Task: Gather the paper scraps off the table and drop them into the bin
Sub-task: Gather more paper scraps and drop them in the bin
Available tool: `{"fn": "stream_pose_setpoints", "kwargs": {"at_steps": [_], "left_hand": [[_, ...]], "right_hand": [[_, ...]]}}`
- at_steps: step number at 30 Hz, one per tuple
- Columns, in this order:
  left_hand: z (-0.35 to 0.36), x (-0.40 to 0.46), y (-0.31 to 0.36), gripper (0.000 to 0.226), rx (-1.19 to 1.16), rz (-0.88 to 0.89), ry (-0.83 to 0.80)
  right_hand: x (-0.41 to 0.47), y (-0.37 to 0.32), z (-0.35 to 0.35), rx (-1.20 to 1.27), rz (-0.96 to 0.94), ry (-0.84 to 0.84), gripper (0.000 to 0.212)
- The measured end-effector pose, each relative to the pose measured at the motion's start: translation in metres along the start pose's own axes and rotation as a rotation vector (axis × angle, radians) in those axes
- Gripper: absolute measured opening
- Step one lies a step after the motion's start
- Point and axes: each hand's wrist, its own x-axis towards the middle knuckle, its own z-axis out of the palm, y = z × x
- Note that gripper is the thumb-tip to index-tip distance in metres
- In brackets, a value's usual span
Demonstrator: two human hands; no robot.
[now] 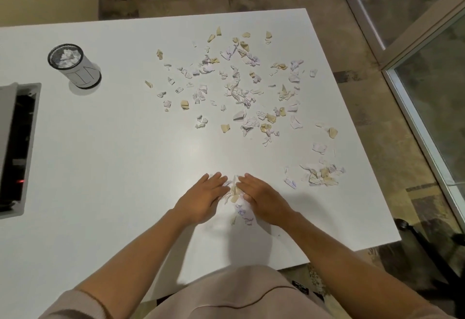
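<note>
— sitting far left on the desk (113, 167): the bin (73, 66), scraps inside.
— left hand (201, 199), right hand (264, 200)?
— fingers straight, together, pressing a small scrap pile (237, 200) between them. more paper scraps (239, 84) lie scattered beyond, rightward.

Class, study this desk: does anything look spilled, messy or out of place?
Yes. Torn paper scraps lie strewn across the white table, with a cluster near its right edge. The left hand and right hand press a small pile together. The bin already holds some paper.
</note>
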Motion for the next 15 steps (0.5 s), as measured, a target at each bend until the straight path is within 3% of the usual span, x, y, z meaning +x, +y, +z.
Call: {"fn": "stream_pose_setpoints", "kwargs": {"at_steps": [3,5,8,11,15], "left_hand": [[-0.005,-0.024,0.007,0.037,-0.103,-0.178,0.108],[-0.002,-0.044,0.012,0.053,-0.139,-0.382,0.096],[0.008,-0.068,0.019,0.071,-0.136,-0.544,0.013],[0.023,-0.087,0.025,0.086,-0.073,-0.647,-0.093],[0.039,-0.101,0.035,0.096,0.012,-0.712,-0.146]], "right_hand": [[-0.018,0.003,-0.007,0.099,0.256,0.123,0.04],[-0.035,0.005,-0.009,0.109,0.432,0.188,0.058],[-0.06,0.007,-0.008,0.127,0.626,0.074,0.09],[-0.084,0.006,-0.002,0.133,0.674,-0.103,0.103],[-0.096,-0.003,0.009,0.209,0.703,-0.093,0.099]]}}
